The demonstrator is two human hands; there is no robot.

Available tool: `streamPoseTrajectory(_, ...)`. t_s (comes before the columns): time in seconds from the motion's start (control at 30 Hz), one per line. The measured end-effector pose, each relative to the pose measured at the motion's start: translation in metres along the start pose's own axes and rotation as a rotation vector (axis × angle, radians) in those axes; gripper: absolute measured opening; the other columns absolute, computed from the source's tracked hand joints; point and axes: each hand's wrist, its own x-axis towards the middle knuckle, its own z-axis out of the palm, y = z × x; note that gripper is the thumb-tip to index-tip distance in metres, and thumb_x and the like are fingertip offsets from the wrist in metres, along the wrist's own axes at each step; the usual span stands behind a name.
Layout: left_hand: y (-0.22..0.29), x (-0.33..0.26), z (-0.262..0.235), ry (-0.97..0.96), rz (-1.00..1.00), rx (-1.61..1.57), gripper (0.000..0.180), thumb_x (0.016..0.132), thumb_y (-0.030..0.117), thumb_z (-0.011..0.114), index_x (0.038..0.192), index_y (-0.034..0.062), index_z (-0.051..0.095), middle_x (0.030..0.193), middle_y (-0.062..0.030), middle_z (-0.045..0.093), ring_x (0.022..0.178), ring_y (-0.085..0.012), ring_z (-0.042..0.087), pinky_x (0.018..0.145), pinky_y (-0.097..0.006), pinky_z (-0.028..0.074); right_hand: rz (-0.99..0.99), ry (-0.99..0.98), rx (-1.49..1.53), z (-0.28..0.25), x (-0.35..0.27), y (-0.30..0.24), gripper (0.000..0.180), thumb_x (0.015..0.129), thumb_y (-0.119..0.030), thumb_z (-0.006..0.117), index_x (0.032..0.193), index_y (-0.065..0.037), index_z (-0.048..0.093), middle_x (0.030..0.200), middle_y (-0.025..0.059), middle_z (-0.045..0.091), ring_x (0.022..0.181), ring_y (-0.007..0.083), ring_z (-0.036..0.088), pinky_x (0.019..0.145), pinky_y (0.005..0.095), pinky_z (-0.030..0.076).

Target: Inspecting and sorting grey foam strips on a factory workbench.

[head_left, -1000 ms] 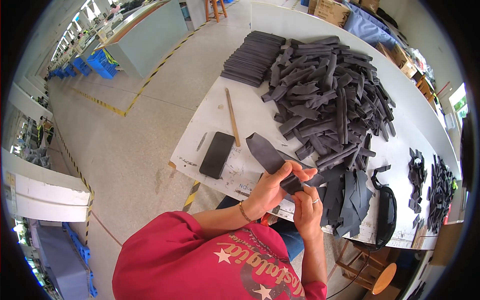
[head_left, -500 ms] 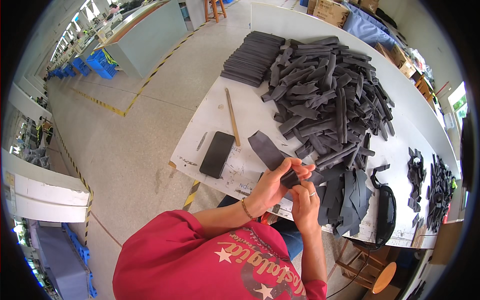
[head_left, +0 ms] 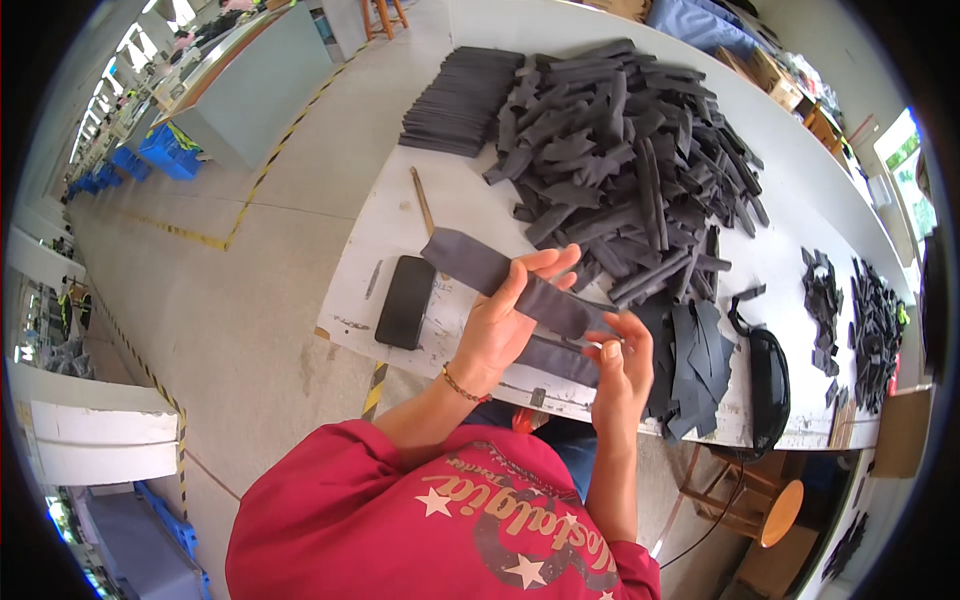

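A dark grey strip [head_left: 465, 260] was held aslant above the counter [head_left: 475, 205] between the thumb [head_left: 513, 284] and outstretched fingers [head_left: 562, 262] of the left hand [head_left: 495, 325], its upper-left end left free beyond them. Its lower-right end was placed at the loosely curled fingers of the right hand [head_left: 622, 375]; whether it was pinched there could not be told.

I watch my bare left hand [head_left: 495, 325] hold its palm partly upward, thumb raised and fingers reaching up and rightward, a thin patterned bracelet [head_left: 455, 385] circling its wrist. Lower, my bare right hand [head_left: 622, 370] bends its fingers, thumb upright; both bare forearms [head_left: 612, 480] angle inward.
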Motion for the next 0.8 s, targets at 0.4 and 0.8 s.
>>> streamPoseTrajectory(0.4, 0.010, -0.011, -0.024, 0.329, -0.073, 0.039, 0.015, 0.090, 0.011, 0.067, 0.099, -0.0012, 0.066, 0.090, -0.0161, 0.070, 0.088, -0.0325, 0.069, 0.080, -0.041, 0.056, -0.438, -0.012, -0.397, -0.013, 0.002, 0.012, 0.016, 0.078, 0.008, 0.074, 0.084, 0.000, 0.062, 0.085, 0.0032, 0.058, 0.076, 0.0104, 0.053, 0.068, 0.0225, 0.043)
streamPoseTrajectory(0.8, -0.014, -0.010, 0.005, 0.347, -0.094, -0.361, 0.035, 0.096, 0.021, 0.059, 0.125, 0.0034, 0.052, 0.109, -0.0097, 0.067, 0.108, -0.0298, 0.062, 0.100, -0.047, 0.047, -0.052, 0.072, -0.085, 0.000, 0.010, 0.031, 0.010, 0.090, -0.010, 0.069, 0.089, -0.001, 0.065, 0.083, -0.0023, 0.064, 0.076, 0.0038, 0.053, 0.072, 0.0184, 0.042)
